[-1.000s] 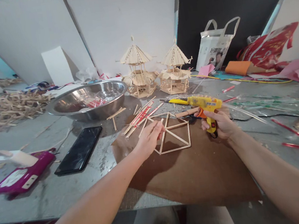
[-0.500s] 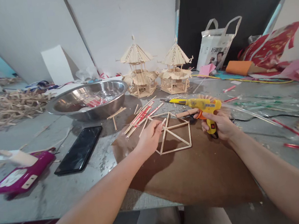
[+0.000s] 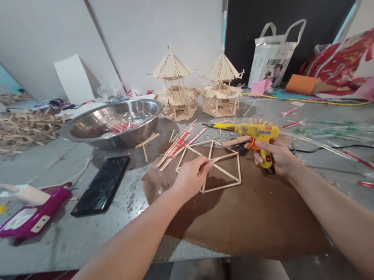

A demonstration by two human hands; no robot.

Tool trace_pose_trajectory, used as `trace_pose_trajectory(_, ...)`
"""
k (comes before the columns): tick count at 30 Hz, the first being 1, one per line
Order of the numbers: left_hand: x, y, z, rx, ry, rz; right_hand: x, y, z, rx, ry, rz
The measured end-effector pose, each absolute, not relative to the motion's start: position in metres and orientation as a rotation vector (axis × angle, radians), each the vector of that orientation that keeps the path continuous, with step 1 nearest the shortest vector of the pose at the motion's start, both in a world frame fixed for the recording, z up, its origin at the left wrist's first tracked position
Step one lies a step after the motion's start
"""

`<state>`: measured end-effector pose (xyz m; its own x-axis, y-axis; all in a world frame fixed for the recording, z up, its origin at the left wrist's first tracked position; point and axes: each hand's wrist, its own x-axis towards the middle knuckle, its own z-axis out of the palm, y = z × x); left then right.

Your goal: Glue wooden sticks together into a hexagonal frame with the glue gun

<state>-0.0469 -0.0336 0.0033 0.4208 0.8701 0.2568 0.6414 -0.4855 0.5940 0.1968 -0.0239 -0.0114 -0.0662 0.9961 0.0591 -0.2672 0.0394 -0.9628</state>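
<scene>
My right hand [image 3: 281,157] is wrapped round the handle of a yellow hot glue gun [image 3: 257,132], fingers by its orange trigger. A clear glue stick [image 3: 316,142] trails from the gun's back. My left hand [image 3: 193,174] is pinched at the middle of a flat hexagonal frame of wooden sticks [image 3: 226,171]; the short wooden stick in its fingertips is mostly hidden now. The frame lies on a brown board [image 3: 254,223], and the hand covers part of its left side. Loose sticks and a red-and-white wrapper [image 3: 180,143] lie just beyond.
Two stick-built pavilion models [image 3: 176,90] stand at the back. A steel basin [image 3: 112,127] holds plastic-wrapped items. At left are a black phone [image 3: 99,187], a purple power strip [image 3: 33,212] and a stick pile [image 3: 22,130]. Plastic wrappers [image 3: 341,127] lie right; a slim yellow-and-black tool [image 3: 220,126] lies near the gun.
My left hand has moved slightly right with the stick, onto the frame's middle, and its fingers now hide the stick's end. My right hand still holds the glue gun in nearly the same place.
</scene>
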Motion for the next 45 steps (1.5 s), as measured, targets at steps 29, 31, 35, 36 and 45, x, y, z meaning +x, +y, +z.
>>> trace_pose_trajectory(29,-0.046,-0.03,0.003,1.974,1.278,0.955,0.192,-0.028,-0.012,-0.922,-1.172,1.346)
trace_pose_trajectory(31,-0.046,-0.029,0.002,1.836,1.223,0.961,0.191,-0.029,-0.011,-0.926,-1.196,1.339)
trace_pose_trajectory(35,-0.044,-0.029,0.003,1.679,1.165,0.914,0.187,-0.032,-0.008,-0.935,-1.219,1.333)
trace_pose_trajectory(36,-0.044,-0.029,0.004,1.686,1.175,0.918,0.186,-0.033,-0.008,-0.942,-1.219,1.331)
trace_pose_trajectory(45,-0.047,-0.026,0.005,1.801,1.354,1.06,0.181,-0.042,-0.004,-0.943,-1.256,1.282)
